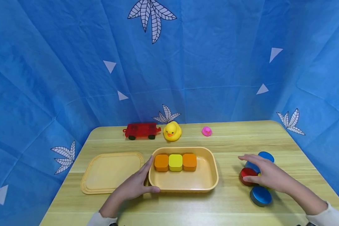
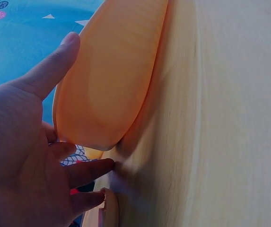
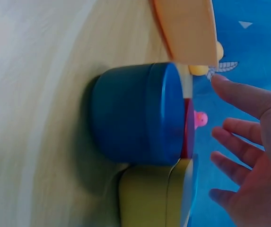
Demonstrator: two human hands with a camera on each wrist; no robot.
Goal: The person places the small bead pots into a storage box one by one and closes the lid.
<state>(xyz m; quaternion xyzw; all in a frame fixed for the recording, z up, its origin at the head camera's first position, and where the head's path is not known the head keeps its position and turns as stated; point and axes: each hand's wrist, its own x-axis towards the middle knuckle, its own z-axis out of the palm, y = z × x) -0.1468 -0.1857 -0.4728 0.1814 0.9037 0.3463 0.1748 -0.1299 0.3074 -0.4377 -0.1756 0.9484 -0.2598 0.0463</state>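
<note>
Left fingers at tray, long axis left-to-right

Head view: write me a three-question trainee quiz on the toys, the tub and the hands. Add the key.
1. How many blocks sit in the tub?
2. True or false: the yellow duck is between the red wagon and the pink duck.
3. Fill in: the red round piece is nearer the person's ____ hand.

Key:
1. Three.
2. True.
3. Right hand.
</note>
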